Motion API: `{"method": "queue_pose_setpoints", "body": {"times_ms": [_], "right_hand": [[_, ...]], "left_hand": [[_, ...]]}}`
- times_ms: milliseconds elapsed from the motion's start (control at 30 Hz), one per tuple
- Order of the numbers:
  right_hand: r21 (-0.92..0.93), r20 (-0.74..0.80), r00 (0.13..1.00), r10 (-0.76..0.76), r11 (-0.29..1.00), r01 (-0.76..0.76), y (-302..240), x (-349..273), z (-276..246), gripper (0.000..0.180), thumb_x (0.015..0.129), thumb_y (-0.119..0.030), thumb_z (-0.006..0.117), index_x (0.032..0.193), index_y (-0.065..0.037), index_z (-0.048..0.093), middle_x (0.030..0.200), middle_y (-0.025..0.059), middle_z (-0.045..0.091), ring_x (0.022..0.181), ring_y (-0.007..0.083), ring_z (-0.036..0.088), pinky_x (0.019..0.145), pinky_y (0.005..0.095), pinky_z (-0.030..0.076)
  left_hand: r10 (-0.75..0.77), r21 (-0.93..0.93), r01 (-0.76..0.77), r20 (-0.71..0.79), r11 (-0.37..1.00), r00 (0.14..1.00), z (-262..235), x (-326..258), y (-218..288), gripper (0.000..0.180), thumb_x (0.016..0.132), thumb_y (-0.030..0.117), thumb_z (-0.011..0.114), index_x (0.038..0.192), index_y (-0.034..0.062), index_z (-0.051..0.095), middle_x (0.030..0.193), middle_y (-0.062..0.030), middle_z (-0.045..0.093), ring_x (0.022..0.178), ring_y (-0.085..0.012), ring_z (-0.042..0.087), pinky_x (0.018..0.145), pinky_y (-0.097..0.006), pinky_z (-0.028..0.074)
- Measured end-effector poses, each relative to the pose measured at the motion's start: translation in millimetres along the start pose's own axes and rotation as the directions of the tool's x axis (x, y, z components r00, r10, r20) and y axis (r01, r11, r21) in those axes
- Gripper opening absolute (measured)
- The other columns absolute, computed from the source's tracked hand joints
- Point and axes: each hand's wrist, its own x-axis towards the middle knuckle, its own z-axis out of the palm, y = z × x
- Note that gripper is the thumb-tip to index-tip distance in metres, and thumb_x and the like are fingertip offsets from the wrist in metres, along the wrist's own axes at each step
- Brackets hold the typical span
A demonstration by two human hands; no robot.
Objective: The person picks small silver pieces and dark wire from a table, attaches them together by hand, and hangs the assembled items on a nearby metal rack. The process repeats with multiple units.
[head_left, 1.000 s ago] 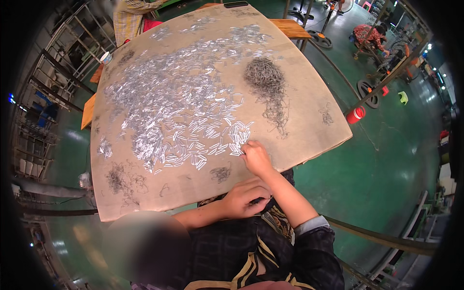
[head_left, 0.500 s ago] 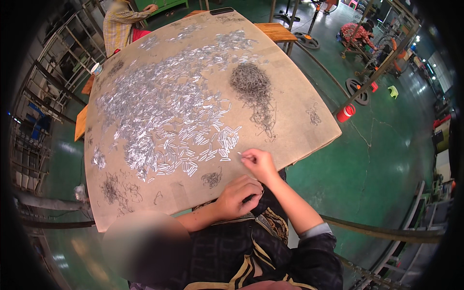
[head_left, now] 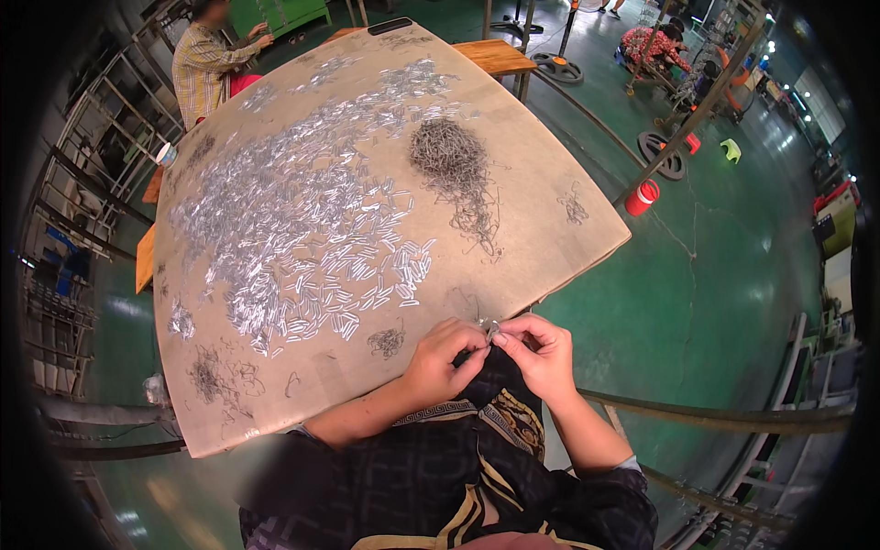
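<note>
My left hand (head_left: 446, 359) and my right hand (head_left: 543, 359) meet fingertip to fingertip over the table's near edge. Both are closed in a pinch. Between the fingertips shows a small silvery metal piece (head_left: 492, 333), gripped by my right thumb and forefinger. Whatever my left fingers hold is mostly hidden. Thin dark wire pieces (head_left: 465, 299) show just beyond them. Left of my hands spread many narrow, shiny silver metal pieces (head_left: 353, 266). A small tangle of dark wire pieces (head_left: 386, 343) lies nearest my left hand.
The brown-covered table (head_left: 541, 247) bears a large heap of dark wire pieces (head_left: 449, 154) at its far right. A phone-like black object (head_left: 390, 27) lies at the far edge. A person in a checked shirt (head_left: 203, 64) sits far left. A red bucket (head_left: 643, 197) stands beyond the right corner.
My right hand has drawn back from beside the silver pieces with one in its fingers. It now meets my left hand, and the view has shifted slightly.
</note>
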Motion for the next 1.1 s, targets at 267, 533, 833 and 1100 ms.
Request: {"method": "queue_pose_setpoints", "body": {"times_ms": [267, 533, 833, 1100], "right_hand": [[-0.188, -0.099, 0.984, -0.151, 0.973, 0.131, -2.4, -3.4, 2.1, 0.007, 0.082, -0.001, 0.072, 0.089, 0.000, 0.070, 0.080, 0.0054, 0.065, 0.070, 0.0100, 0.059, 0.066, 0.0238, 0.048], [-0.131, -0.089, 0.992, -0.084, 0.989, 0.072, 0.2, -5.2, 5.8, 0.008, 0.082, -0.002, 0.072, 0.090, 0.001, 0.071, 0.082, 0.0066, 0.067, 0.071, 0.0102, 0.060, 0.067, 0.0240, 0.049], [-0.220, -0.050, 0.987, -0.151, 0.966, 0.137, -3.3, -5.1, 6.7, 0.010, 0.081, -0.001, 0.072, 0.090, 0.001, 0.070, 0.082, 0.0081, 0.068, 0.071, 0.0132, 0.062, 0.067, 0.0253, 0.049], [-0.285, -0.051, 0.971, -0.232, 0.936, 0.208, -2.5, -4.7, 5.9, 0.010, 0.080, 0.001, 0.072, 0.089, 0.002, 0.070, 0.079, 0.0079, 0.066, 0.068, 0.0139, 0.060, 0.065, 0.0260, 0.048]], "left_hand": [[-0.014, -0.019, 0.014, 0.004, 1.000, 1.000, 5.6, -5.3, -9.0, 0.016, 0.077, -0.004, 0.069, 0.087, 0.0028, 0.059, 0.085, -0.0096, 0.064, 0.074, -0.0262, 0.061, 0.069, -0.035, 0.048], [-0.013, -0.009, 0.013, 0.030, 1.000, 0.999, 2.7, -1.7, -7.7, 0.017, 0.077, -0.005, 0.069, 0.088, 0.0027, 0.058, 0.086, -0.0102, 0.065, 0.073, -0.0262, 0.061, 0.068, -0.034, 0.048], [0.002, -0.004, -0.002, 0.090, 1.000, 0.996, -1.1, -3.0, -18.1, 0.015, 0.078, -0.001, 0.070, 0.090, 0.0038, 0.062, 0.086, -0.0103, 0.066, 0.075, -0.0274, 0.063, 0.070, -0.035, 0.049], [-0.174, 0.333, 0.135, 0.090, 0.933, 0.981, -3.0, 47.7, -101.6, 0.011, 0.082, 0.005, 0.066, 0.092, 0.0022, 0.070, 0.087, -0.0132, 0.067, 0.081, -0.0299, 0.066, 0.073, -0.037, 0.053]]}}
